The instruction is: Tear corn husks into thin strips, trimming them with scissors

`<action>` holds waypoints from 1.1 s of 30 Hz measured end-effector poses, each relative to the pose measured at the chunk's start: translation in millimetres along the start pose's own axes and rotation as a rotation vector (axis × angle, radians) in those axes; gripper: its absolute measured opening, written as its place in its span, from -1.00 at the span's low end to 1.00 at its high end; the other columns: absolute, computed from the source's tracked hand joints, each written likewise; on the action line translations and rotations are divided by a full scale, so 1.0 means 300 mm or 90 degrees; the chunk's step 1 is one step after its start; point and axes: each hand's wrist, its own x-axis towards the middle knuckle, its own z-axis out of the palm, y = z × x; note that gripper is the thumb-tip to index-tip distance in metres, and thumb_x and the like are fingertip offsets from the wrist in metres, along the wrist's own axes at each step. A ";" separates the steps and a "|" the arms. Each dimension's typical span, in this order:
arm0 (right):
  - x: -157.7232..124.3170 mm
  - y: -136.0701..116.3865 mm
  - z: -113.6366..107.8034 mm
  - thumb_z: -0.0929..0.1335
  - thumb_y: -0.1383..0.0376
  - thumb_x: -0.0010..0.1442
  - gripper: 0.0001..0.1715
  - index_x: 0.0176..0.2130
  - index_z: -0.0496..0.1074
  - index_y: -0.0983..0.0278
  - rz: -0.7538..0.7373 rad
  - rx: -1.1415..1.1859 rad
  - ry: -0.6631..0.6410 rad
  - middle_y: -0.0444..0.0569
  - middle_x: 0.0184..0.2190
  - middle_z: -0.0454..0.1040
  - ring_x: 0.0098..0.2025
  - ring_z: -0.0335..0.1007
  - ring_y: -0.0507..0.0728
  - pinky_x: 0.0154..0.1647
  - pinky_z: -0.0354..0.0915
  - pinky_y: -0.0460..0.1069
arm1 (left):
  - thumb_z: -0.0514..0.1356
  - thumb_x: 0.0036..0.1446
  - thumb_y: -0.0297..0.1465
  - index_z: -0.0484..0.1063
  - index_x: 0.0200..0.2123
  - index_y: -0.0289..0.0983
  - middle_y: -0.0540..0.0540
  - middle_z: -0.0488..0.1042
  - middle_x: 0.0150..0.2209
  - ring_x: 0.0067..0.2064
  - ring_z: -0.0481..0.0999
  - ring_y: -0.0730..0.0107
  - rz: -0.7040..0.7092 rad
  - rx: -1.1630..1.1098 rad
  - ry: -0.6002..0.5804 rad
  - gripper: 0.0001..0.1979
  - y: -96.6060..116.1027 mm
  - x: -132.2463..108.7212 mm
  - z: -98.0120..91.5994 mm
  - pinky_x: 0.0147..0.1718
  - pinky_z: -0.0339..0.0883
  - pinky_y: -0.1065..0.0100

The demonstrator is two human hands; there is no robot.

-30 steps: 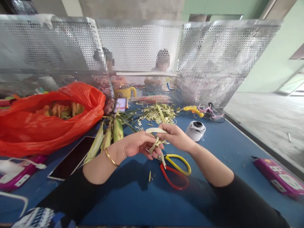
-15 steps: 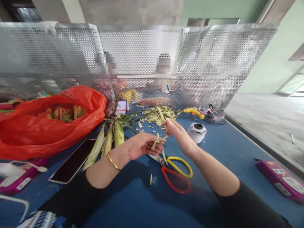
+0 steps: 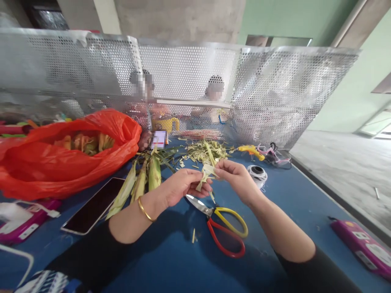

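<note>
Between my hands is a pale strip of corn husk, folded or knotted into a small shape. My left hand pinches its lower left part between thumb and fingers, palm turned up. My right hand pinches its upper right side with thumb and forefinger. Just below lie open scissors with one yellow and one red handle. A roll of white thread stands to the right of my right hand. Several green-yellow corn husks lie left of my left hand, and husk scraps are heaped beyond.
A red plastic bag of husk pieces and a phone are at left. A yellow glue gun lies at the back right. Purple power strips flank the blue table. Behind a perforated metal screen, people sit.
My right hand has come down and closed on the husk, where before its fingers were raised away from the folded part. The husk now looks wider. The view has shifted slightly.
</note>
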 end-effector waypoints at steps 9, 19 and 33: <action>0.010 0.004 -0.035 0.41 0.11 -0.05 -0.70 -0.52 0.33 0.27 0.043 -0.004 -0.076 -0.19 -0.55 0.26 -0.46 0.11 0.00 -0.37 0.08 -0.03 | 0.21 0.09 -0.29 0.55 -0.38 -0.41 -0.17 0.57 -0.48 -0.45 0.56 0.37 0.018 0.007 -0.008 -0.74 0.005 -0.003 0.000 -0.38 0.42 0.39; 0.008 0.005 -0.038 0.43 0.11 -0.05 -0.70 -0.52 0.35 0.26 0.061 0.019 -0.097 -0.18 -0.57 0.28 -0.46 0.13 0.01 -0.35 0.11 -0.02 | 0.24 0.05 -0.21 0.55 -0.39 -0.40 -0.18 0.57 -0.48 -0.42 0.56 0.34 0.043 0.039 0.005 -0.68 0.005 -0.006 0.004 -0.34 0.40 0.36; -0.006 -0.017 -0.035 0.35 0.21 -0.04 -0.83 -0.55 0.34 0.24 0.041 -0.106 -0.140 -0.19 -0.61 0.22 -0.51 0.06 0.00 -0.46 0.05 -0.05 | 0.22 0.03 -0.16 0.56 -0.40 -0.39 -0.16 0.57 -0.49 -0.44 0.55 0.34 -0.002 0.066 -0.005 -0.64 0.003 -0.003 0.005 -0.35 0.38 0.35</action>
